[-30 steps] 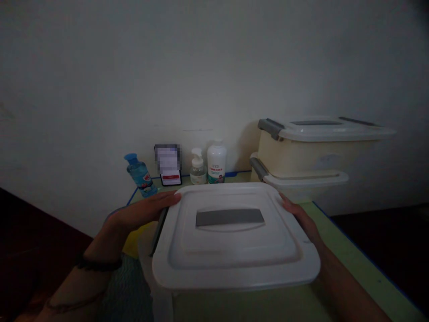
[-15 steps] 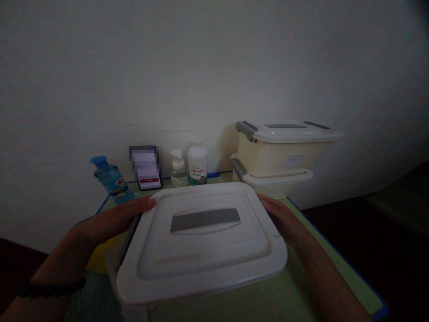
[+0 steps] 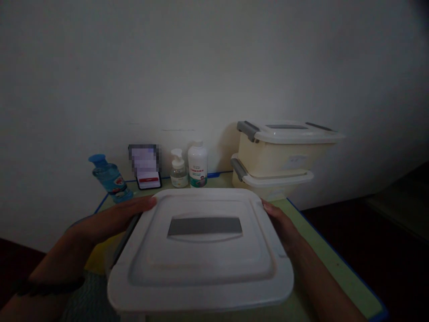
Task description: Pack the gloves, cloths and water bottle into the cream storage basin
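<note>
Between my hands is a white lidded storage box (image 3: 201,290), seen mostly from above. Its lid has a raised rim and a grey rectangular handle inlay (image 3: 205,226). A dark grey latch (image 3: 125,239) runs along the box's left side. My left hand (image 3: 117,217) grips the far left edge, with the thumb on the lid and the other fingers mostly hidden. At the far right edge my right hand (image 3: 281,223) is closed against the side, thumb by the rim. The box's lower part is largely out of sight beneath the lid.
Two stacked cream storage boxes (image 3: 278,158) stand at the back right. Along the wall are a white bottle (image 3: 197,163), a pump bottle (image 3: 179,172), a propped phone (image 3: 147,167) and a tilted blue bottle (image 3: 112,179). The green tabletop (image 3: 335,259) has blue edging.
The held storage box has come slightly nearer to me and turned so its front edge lies more level. Both hands keep their hold on it.
</note>
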`<action>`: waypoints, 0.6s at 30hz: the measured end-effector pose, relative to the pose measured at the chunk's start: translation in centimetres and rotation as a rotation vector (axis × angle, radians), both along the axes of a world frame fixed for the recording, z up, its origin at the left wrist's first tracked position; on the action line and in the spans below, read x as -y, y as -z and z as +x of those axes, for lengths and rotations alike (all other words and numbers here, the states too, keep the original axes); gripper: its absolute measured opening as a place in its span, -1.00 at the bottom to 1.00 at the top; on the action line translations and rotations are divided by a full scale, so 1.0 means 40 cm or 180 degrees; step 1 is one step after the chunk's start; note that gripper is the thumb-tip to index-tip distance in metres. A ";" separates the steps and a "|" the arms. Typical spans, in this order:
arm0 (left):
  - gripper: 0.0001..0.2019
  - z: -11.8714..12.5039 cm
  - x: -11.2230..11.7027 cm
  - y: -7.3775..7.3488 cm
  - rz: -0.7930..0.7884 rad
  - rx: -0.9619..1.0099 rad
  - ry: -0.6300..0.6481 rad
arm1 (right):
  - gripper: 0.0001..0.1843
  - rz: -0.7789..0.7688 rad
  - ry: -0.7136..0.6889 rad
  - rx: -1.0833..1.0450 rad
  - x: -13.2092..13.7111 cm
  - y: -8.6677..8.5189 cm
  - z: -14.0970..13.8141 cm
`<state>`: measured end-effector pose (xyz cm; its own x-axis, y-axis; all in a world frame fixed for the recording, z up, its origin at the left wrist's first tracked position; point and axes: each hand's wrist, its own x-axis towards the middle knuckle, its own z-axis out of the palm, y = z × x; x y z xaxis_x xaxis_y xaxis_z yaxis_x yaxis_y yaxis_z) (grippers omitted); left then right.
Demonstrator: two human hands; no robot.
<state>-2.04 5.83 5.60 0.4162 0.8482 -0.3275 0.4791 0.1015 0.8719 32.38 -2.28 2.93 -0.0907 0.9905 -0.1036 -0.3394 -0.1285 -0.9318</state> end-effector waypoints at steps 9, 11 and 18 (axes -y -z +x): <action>-0.52 0.006 0.007 -0.006 -0.0459 0.0573 -0.0114 | -0.61 0.0083 0.0026 0.0203 0.002 0.036 0.027; -0.54 0.004 0.006 -0.005 -0.0468 0.0630 -0.0113 | -0.64 0.0098 0.0045 0.0197 0.000 0.042 0.029; -0.53 0.012 0.006 -0.018 -0.0750 0.0724 -0.0006 | -0.74 0.0106 0.0105 0.0194 -0.002 0.044 0.036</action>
